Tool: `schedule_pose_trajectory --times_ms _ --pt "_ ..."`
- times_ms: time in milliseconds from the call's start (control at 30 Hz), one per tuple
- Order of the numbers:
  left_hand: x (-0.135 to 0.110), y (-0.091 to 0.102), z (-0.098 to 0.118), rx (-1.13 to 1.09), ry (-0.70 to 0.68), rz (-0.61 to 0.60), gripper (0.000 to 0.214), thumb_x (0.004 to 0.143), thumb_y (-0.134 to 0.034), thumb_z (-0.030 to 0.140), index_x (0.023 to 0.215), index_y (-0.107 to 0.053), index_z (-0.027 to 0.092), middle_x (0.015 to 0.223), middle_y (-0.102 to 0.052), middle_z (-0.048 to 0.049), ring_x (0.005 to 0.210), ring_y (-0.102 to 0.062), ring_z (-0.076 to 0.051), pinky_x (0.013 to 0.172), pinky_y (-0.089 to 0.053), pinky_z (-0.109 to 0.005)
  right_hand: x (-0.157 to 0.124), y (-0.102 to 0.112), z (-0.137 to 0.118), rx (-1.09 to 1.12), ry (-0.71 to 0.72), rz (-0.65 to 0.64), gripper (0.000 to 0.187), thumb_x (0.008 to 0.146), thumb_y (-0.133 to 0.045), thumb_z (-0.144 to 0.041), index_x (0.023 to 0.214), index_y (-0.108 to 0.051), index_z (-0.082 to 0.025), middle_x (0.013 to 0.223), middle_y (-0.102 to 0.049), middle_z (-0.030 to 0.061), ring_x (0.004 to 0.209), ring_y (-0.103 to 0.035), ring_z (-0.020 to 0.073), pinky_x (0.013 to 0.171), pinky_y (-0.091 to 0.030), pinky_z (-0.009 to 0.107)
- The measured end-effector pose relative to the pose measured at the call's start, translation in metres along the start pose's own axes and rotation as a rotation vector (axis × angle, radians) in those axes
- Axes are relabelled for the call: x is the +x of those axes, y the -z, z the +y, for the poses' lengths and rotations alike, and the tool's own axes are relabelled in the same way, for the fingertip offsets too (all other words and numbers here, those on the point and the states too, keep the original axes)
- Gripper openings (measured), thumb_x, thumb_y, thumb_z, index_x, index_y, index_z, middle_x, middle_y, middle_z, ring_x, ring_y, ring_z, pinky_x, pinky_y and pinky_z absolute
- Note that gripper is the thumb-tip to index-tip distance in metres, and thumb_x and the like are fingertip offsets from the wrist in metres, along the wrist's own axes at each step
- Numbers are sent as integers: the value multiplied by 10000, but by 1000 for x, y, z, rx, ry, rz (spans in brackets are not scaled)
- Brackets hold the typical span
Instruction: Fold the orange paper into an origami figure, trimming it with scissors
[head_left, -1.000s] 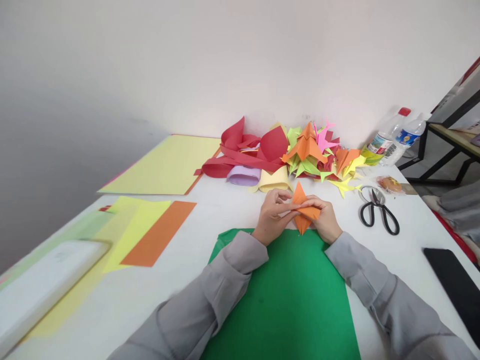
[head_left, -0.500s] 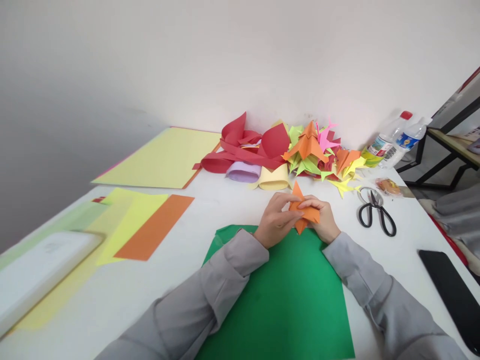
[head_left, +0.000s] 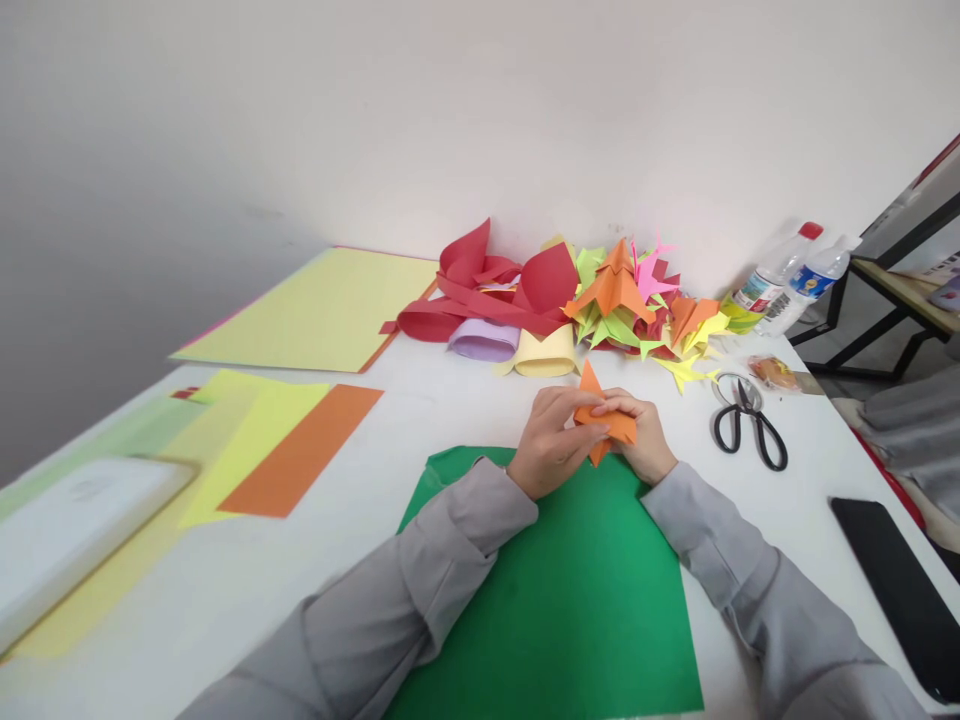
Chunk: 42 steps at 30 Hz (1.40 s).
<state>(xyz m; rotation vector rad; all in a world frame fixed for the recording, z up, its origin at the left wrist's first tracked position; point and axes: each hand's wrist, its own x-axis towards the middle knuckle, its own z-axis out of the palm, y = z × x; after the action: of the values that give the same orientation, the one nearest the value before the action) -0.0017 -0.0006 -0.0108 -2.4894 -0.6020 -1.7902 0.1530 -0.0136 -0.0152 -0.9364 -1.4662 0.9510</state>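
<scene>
My left hand (head_left: 551,440) and my right hand (head_left: 639,436) meet over the far edge of a green paper sheet (head_left: 555,600) on the white table (head_left: 420,410). Both pinch a small folded orange paper piece (head_left: 600,415), whose pointed tips stick out above and below the fingers. The fingers of each hand are closed on the folds. Grey sleeves cover both forearms.
A heap of folded paper figures and curled red, lilac and cream strips (head_left: 570,300) lies at the wall. Black scissors (head_left: 746,425) rest right of my hands, two water bottles (head_left: 787,270) behind them, a dark phone (head_left: 896,580) at the right edge. Yellow and orange sheets (head_left: 277,440) lie left.
The hands have drawn a little closer together on the orange piece, pressing its folds. The view has drifted slightly; nothing else on the table has moved.
</scene>
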Motion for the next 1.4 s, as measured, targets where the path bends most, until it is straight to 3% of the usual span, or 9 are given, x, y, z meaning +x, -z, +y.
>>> schedule_pose_trajectory --times_ms 400,667,900,1400 --pt "0 0 5 -63 -36 2 194 759 -638 86 914 -609 200 1010 -601 -67 907 -557 -187 753 -473 -366 1 -2 -1 -11 9 -16 181 591 -774 -235 756 -704 -204 885 -625 37 826 -608 188 789 -478 325" --pt "9 2 14 -73 28 -54 203 803 -607 146 1000 -605 199 983 -623 -72 909 -561 -188 764 -476 -360 0 -4 2 -24 27 -36 146 638 -738 -236 776 -699 -203 858 -630 31 840 -599 188 807 -476 335" --pt "12 3 13 -96 48 -94 149 806 -617 212 955 -602 206 951 -626 -69 892 -560 -194 754 -469 -376 1 -6 -3 -2 37 -42 72 661 -722 -222 724 -691 -207 813 -623 21 804 -597 180 777 -477 321" --pt "13 1 15 -172 42 -89 112 805 -603 141 907 -588 186 915 -635 -63 862 -546 -181 741 -481 -360 1 -4 -1 -40 40 -60 143 655 -736 -318 717 -681 -202 836 -635 38 803 -583 189 768 -470 333"
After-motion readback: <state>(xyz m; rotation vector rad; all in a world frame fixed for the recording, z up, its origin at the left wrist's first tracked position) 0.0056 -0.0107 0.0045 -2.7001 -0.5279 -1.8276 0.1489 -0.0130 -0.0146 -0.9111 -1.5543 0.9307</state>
